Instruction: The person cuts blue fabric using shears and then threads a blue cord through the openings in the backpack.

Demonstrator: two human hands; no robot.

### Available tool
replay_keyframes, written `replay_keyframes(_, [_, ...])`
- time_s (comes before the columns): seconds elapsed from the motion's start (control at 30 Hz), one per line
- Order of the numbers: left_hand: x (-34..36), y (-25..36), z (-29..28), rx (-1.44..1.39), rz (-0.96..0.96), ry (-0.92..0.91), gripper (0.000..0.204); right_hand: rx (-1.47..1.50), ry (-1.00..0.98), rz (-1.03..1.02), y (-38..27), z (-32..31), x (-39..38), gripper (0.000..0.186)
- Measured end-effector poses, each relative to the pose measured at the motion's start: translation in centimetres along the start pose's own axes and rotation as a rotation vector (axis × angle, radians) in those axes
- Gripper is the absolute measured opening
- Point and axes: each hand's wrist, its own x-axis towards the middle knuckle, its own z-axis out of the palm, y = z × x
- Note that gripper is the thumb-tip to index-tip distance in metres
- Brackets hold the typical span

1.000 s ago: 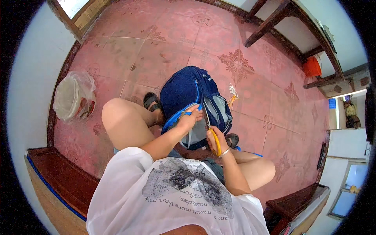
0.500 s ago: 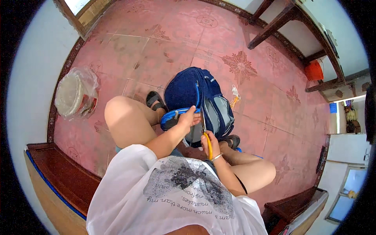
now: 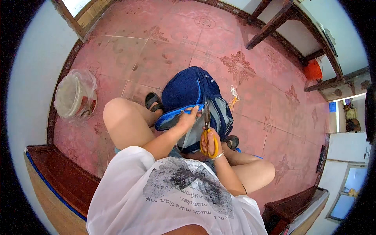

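A dark blue and grey backpack [image 3: 181, 88] stands on the floor between my feet. Its front pocket flap, edged with bright blue [image 3: 169, 120], hangs out toward the left. My left hand [image 3: 190, 116] pinches the upper edge of this pocket. In my right hand [image 3: 212, 141] is a pair of scissors [image 3: 207, 122] with yellow handles, my fingers wrapped in the loops. The blades point away from me and lie close against the bag, just right of my left fingertips. Whether the tips touch the fabric I cannot tell.
White and orange strands [image 3: 234, 97] lie on the floor right of the backpack. A plastic-wrapped white bucket [image 3: 72, 95] stands at the left wall. A wooden table [image 3: 274, 24] and an orange bucket [image 3: 313, 69] are at the far right. Low wooden furniture [image 3: 64, 172] flanks me.
My right hand has turned, so both yellow scissor loops now show. The pocket flap is pulled slightly further left and more of its grey inside shows.
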Motion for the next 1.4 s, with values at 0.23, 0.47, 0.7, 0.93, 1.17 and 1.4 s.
replay_keyframes(0.23, [0.3, -0.5, 0.3, -0.011, 0.095, -0.121, 0.032, 0.165, 0.090, 0.061, 0.2, 1.2, 0.9, 0.046])
replay_keyframes(0.47, [-1.4, -1.1, -0.7, -0.144, -0.041, -0.203, 0.027, 0.518, 0.366, -0.172, -7.9, -4.5, 3.6, 0.047])
replay_keyframes(0.7, [-0.9, -1.4, -0.5, -0.345, -0.285, -0.144, 0.021, -0.586, 0.352, -0.296, 0.4, -4.7, 4.8, 0.056])
replay_keyframes(0.93, [0.0, -0.7, -1.6, -0.388, -0.494, -0.128, 0.046, -0.582, 0.165, -0.271, 4.3, -2.7, 6.9, 0.046])
replay_keyframes(1.17, [-1.1, 2.3, -1.4, 0.006, -0.182, 0.049, 0.049, -0.147, 0.261, -0.177, -0.4, -0.1, 5.3, 0.043])
replay_keyframes(1.4, [-3.4, 6.8, -0.4, 0.261, 0.660, 0.117, 0.035, 0.095, 0.122, -0.245, -6.5, 2.4, 1.7, 0.040])
